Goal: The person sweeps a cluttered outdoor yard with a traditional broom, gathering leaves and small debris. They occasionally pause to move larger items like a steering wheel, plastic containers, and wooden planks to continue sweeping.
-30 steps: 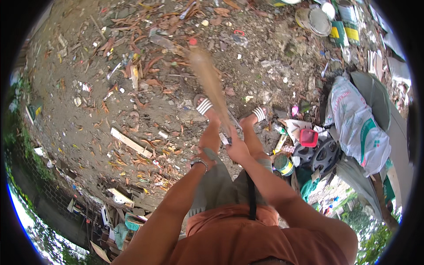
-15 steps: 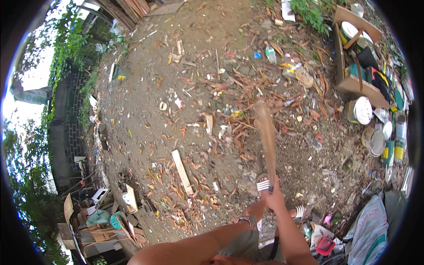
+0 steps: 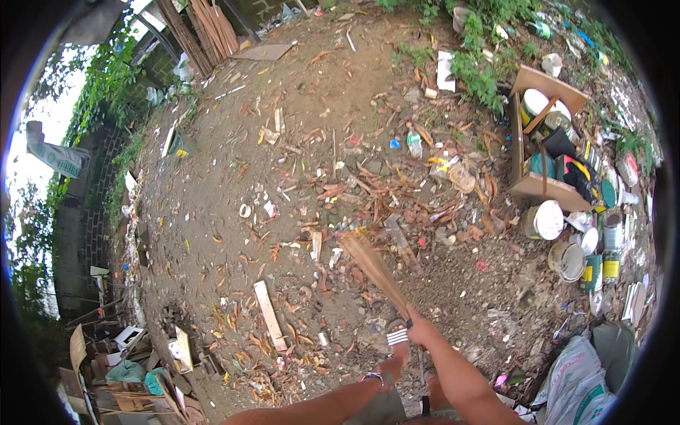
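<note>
A stick broom [image 3: 375,273] of thin brown sticks slants up and to the left from my right hand [image 3: 423,331], which is closed round its bound end. Its tips, smeared by motion, are at the dry brown leaves and litter [image 3: 358,228] on the dirt. My left hand [image 3: 389,365], with a bracelet at the wrist, is low in front of my leg, beside the striped sandal [image 3: 398,337] on my foot. Its fingers do not show clearly. Just left of the broom lies a pale wooden board [image 3: 270,316].
A clear plastic bottle [image 3: 414,144] and scraps lie among the leaves. At right stand a wooden box [image 3: 549,188] of cans and a white-lidded bucket [image 3: 547,221]. White sacks [image 3: 577,379] are at lower right. Wood and cardboard scraps [image 3: 131,397] are piled at lower left.
The broom has swung left, its tips now pointing up-left instead of straight ahead. My left hand has come away from beside the right hand, lower down. The view has shifted slightly.
</note>
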{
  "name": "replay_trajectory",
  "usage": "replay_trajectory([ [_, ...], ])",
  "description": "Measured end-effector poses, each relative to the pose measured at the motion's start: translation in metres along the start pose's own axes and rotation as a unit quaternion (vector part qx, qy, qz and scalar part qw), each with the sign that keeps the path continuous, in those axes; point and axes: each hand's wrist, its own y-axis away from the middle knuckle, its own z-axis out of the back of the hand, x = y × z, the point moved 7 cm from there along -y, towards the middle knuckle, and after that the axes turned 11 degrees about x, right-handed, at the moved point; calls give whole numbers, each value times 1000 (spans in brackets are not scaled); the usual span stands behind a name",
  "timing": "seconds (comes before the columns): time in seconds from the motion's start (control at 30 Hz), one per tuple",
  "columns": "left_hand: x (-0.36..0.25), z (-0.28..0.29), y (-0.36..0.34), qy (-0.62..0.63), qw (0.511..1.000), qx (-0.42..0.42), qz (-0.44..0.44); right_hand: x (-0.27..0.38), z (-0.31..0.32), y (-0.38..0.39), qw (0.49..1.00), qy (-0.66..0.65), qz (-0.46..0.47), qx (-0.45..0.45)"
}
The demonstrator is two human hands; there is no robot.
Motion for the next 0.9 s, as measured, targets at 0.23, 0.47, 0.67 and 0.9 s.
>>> replay_trajectory([
  [0.23, -37, 90, 39, 2, 990, -128, -51, -83, 91, 167, 974, -170, 24, -149],
  [0.47, -29, 181, 119, -107, 966, -227, -59, -210, 172, 244, 950, -239, -107, -173],
  [0.67, -13, 138, 194, -96, 967, -234, -33, -157, 248, 251, 978, -176, -82, -75],
  [0.9, -19, 14, 223, 30, 944, -327, 31, -142, 332, 259, 994, -91, -60, -17],
])
